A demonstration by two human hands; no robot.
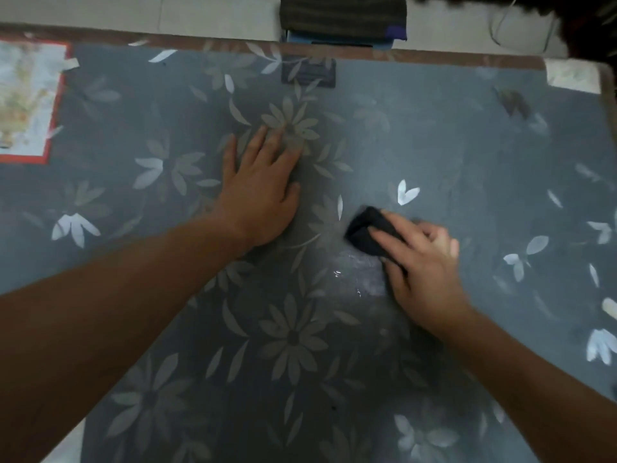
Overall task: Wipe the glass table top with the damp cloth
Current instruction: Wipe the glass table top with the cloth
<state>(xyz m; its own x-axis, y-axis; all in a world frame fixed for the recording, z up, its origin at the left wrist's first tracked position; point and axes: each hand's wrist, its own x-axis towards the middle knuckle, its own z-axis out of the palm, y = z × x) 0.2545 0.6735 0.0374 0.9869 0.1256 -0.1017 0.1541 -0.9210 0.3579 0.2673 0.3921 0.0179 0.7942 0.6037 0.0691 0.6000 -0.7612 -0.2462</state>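
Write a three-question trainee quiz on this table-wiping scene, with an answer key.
1. True or false: the left hand lies flat, fingers spread, on the glass table top.
2. Which holds the dark cloth? A) the left hand B) the right hand C) both hands
3. Fill in: the red-bordered picture lies at the table's far ____ corner.

Key: 1 true; 2 B; 3 left.

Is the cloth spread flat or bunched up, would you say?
Bunched up: the cloth is a dark wad gripped by the right hand.
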